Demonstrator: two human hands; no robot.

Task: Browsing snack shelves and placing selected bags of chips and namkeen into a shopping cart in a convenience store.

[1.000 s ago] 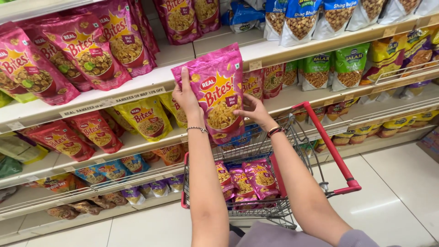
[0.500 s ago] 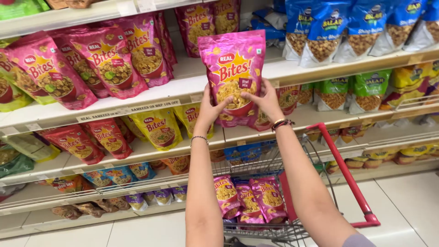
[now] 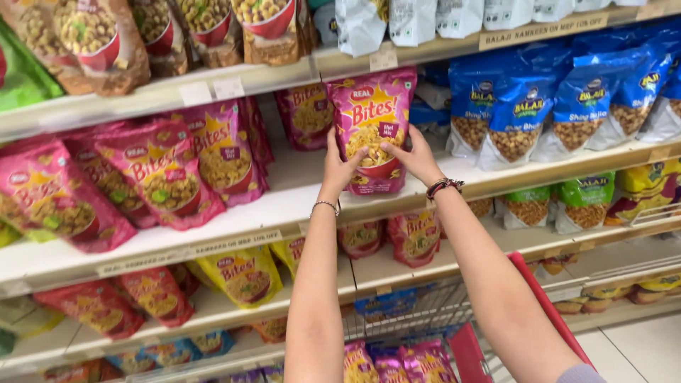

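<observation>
Fingers of the left hand (image 3: 342, 167) and right hand (image 3: 415, 157) clasp the glossy pink snack pouch (image 3: 372, 129) by its sides, upright at the white shelf (image 3: 284, 206) edge. More pink pouches already lie in the red-handled wire trolley (image 3: 425, 333) below.

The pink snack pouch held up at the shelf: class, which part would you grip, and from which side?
Grip the pink snack pouch by its two side edges, low down, coming from the front. It stands upright facing out, flat and wide, bulging at the base. The left hand and right hand already sit there, fingers across the front.
</observation>
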